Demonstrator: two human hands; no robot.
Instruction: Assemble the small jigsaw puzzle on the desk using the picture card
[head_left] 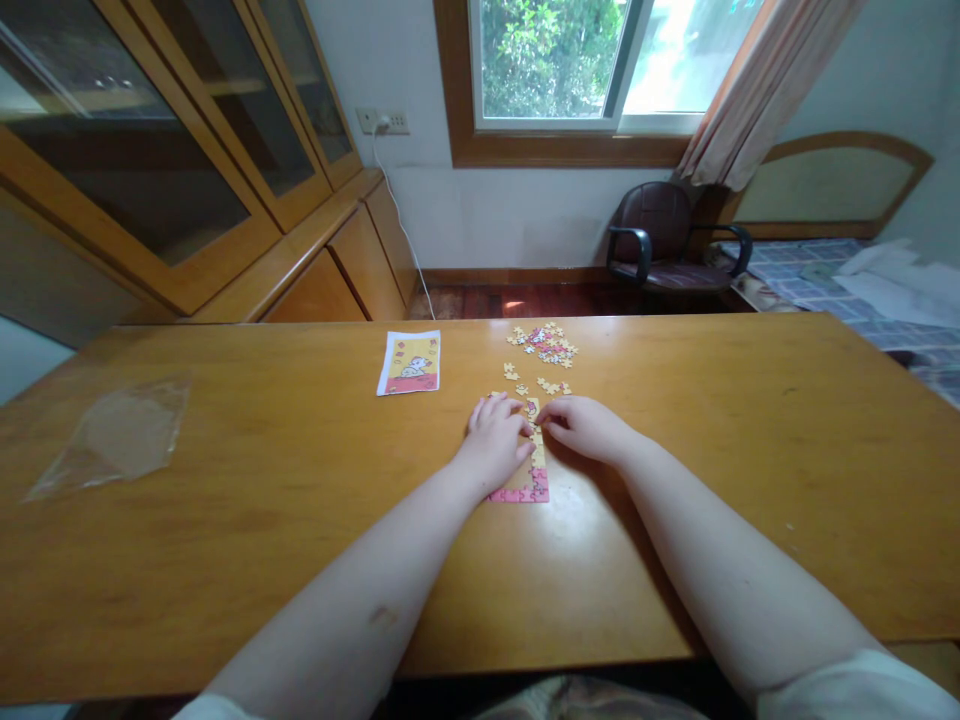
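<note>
A partly assembled jigsaw puzzle [538, 484] lies on the table, with a pink lower edge and a yellow right side. My left hand [496, 438] rests over its left part, fingers spread, hiding much of it. At the upper right edge, my right hand [576, 424] has thumb and forefinger pinched on a puzzle piece, which the fingers mostly cover. Just beyond my hands lie a few loose yellow pieces [553, 387]. Farther back is a pile of loose puzzle pieces [551, 346], yellow, pink and white.
A picture card [409, 364] showing a white animal on yellow and pink lies left of the pile. A clear plastic bag [124, 430] is at the far left of the wooden table [300, 520]. Beyond the table stand an armchair [660, 235] and a cabinet [330, 290].
</note>
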